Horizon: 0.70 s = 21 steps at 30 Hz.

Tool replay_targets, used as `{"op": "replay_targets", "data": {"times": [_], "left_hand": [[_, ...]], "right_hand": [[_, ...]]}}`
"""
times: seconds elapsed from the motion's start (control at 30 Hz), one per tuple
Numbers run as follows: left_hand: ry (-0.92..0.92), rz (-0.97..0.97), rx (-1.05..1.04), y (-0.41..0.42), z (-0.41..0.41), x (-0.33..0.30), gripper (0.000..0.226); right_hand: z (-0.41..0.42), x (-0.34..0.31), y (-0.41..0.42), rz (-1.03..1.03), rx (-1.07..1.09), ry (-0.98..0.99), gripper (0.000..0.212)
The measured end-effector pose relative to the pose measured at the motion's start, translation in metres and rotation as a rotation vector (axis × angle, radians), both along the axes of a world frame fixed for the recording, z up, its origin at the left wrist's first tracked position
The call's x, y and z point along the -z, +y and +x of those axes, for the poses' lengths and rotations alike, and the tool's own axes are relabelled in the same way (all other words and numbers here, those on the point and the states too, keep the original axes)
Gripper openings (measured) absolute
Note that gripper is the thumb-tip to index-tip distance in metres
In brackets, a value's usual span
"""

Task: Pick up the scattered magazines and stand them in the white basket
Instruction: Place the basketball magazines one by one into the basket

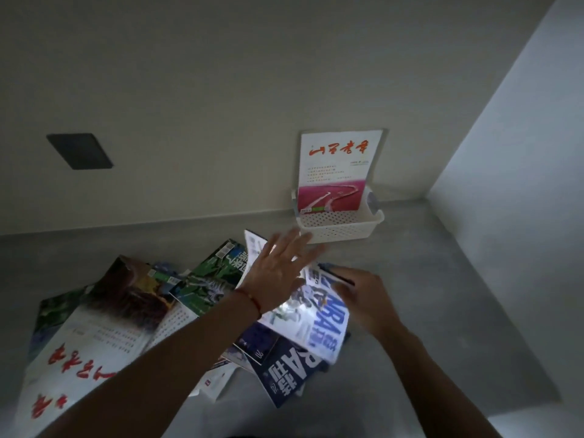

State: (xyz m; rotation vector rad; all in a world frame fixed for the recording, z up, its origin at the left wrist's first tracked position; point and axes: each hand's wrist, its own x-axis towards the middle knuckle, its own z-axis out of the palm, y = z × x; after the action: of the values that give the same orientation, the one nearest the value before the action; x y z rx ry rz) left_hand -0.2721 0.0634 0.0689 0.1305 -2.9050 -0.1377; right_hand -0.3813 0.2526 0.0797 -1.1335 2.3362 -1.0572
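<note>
Left hand [281,273] flat, fingers spread, grasping nothing, over the lifted white NBA magazine [319,317]. Right hand [363,295] pinches that magazine's far edge. Remaining magazines [132,311] fan out left of both hands. White basket [339,224] beyond the fingertips against the wall, one magazine [336,169] upright inside; bare counter [458,295] to the right.

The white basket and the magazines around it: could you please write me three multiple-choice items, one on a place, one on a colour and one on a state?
1. Where is the white basket?
A. at the wall, beyond the pile
B. at the near counter edge
C. on the floor

2. What colour is the title on the standing magazine?
A. blue
B. red
C. green

3. How is the left hand?
A. fisted
B. fingers spread
C. out of view

Answers: 1 A, it sits against the wall; 2 B, red script on white; 3 B, fingers fan over the NBA magazine.
</note>
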Motion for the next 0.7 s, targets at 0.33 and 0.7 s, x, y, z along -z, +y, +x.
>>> {"op": "replay_targets", "data": {"times": [0.33,0.7], "left_hand": [[0.222,0.762,-0.227,-0.01,-0.038,-0.048,0.014],[0.484,1.292,-0.441,-0.021,-0.102,-0.059,0.01]], "right_hand": [[-0.074,-0.02,0.014,-0.314,0.509,-0.14,0.052],[-0.154,-0.019,0.005,-0.399,0.361,-0.2,0.017]]}}
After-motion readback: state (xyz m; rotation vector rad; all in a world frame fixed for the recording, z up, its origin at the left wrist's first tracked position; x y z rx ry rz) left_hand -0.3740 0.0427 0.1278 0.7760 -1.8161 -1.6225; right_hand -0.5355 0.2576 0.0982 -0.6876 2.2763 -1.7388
